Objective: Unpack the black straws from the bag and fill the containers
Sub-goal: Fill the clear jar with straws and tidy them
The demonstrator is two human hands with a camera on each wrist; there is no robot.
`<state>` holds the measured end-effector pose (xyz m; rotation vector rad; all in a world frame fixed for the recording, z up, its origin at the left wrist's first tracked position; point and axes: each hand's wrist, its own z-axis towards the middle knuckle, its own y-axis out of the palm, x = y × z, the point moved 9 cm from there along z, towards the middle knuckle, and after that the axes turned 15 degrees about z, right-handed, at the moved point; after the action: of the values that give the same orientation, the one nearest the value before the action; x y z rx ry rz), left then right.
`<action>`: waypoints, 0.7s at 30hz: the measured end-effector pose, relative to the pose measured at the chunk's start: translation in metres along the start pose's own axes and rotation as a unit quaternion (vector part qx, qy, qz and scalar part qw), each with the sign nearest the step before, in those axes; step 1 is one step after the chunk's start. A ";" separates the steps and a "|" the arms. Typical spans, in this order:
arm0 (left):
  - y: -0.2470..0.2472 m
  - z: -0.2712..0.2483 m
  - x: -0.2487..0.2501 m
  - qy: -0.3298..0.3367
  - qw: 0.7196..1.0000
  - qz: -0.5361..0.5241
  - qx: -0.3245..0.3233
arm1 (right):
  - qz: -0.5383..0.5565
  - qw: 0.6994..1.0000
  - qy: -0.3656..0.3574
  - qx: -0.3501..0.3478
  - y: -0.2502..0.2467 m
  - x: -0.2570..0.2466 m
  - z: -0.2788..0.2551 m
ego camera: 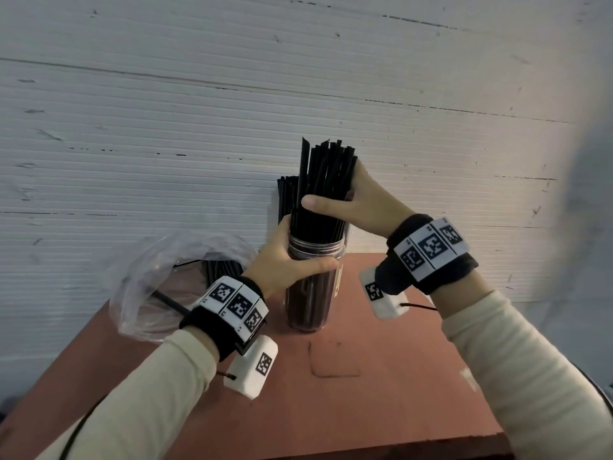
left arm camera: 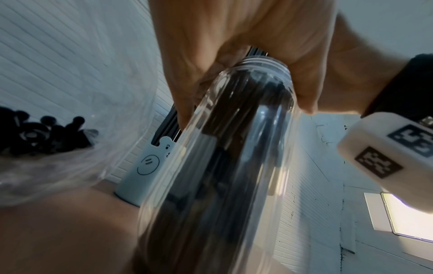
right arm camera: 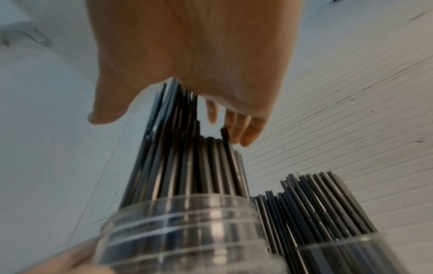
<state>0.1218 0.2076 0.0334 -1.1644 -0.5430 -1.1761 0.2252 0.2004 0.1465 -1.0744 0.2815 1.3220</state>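
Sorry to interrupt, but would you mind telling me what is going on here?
A person is filling a clear jar with black straws. The left hand grips the jar near its neck on the red table, while the right hand gathers the bundle standing in it. A second filled container stands behind; the bag holds more.

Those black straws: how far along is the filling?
Done: a second container behind already stands full. In hand: the left hand grips the clear jar while the right hand steadies its straw bundle. Left: straws remain in the plastic bag.
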 end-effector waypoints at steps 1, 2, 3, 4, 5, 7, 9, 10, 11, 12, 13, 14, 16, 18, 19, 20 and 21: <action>0.000 0.000 0.000 0.001 1.000 0.000 0.001 | 0.020 0.999 -0.014 0.039 -0.008 -0.004 -0.001; 0.000 0.000 0.001 0.003 1.000 0.001 0.002 | 0.029 0.996 -0.038 0.072 -0.014 -0.009 -0.002; -0.001 0.001 0.001 0.004 1.000 0.002 0.002 | 0.023 0.993 -0.071 0.092 -0.018 -0.019 -0.004; -0.001 0.001 0.002 0.005 1.000 0.003 0.002 | 0.006 0.990 -0.105 0.098 -0.019 -0.028 -0.005; 0.000 0.001 0.002 0.004 1.000 0.004 0.002 | -0.025 0.986 -0.138 0.094 -0.016 -0.036 -0.006; 0.000 0.001 0.002 0.003 1.000 -0.001 0.005 | -0.106 0.975 -0.181 0.072 -0.005 -0.042 -0.007; -0.001 0.002 0.000 -0.002 1.000 0.001 0.012 | -0.148 0.973 -0.175 0.037 0.010 -0.030 -0.009; -0.002 0.003 0.000 -0.002 1.000 0.007 0.014 | -0.158 0.973 -0.168 0.017 0.018 -0.022 -0.012; -0.002 0.003 0.000 -0.001 1.000 0.012 0.014 | -0.165 0.973 -0.160 0.000 0.025 -0.016 -0.016; -0.001 0.004 0.000 0.000 1.000 0.016 0.012 | -0.167 0.974 -0.154 -0.005 0.028 -0.012 -0.019; -0.001 0.004 0.000 -0.001 1.000 0.018 0.010 | -0.164 0.975 -0.149 0.001 0.028 -0.011 -0.021; -0.001 0.003 0.000 -0.004 1.000 0.020 0.008 | -0.157 0.976 -0.148 0.016 0.026 -0.012 -0.022; -0.001 0.002 0.002 -0.007 1.000 0.022 0.005 | -0.148 0.977 -0.152 0.033 0.024 -0.020 -0.022; -0.001 0.003 0.003 -0.009 1.000 0.028 0.001 | -0.171 0.975 -0.145 0.012 0.031 -0.023 -0.020; -0.001 0.003 0.004 -0.008 1.000 0.029 0.001 | -0.192 0.972 -0.135 -0.007 0.037 -0.021 -0.020; -0.001 0.002 0.005 -0.005 1.000 0.028 0.003 | -0.214 0.969 -0.121 -0.025 0.042 -0.018 -0.020; -0.001 0.002 0.005 -0.001 1.000 0.024 0.004 | -0.230 0.966 -0.108 -0.037 0.046 -0.013 -0.021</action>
<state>0.1230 0.2070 0.0390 -1.1657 -0.5185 -1.1316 0.1897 0.1705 0.1237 -0.9733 -0.1756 1.0196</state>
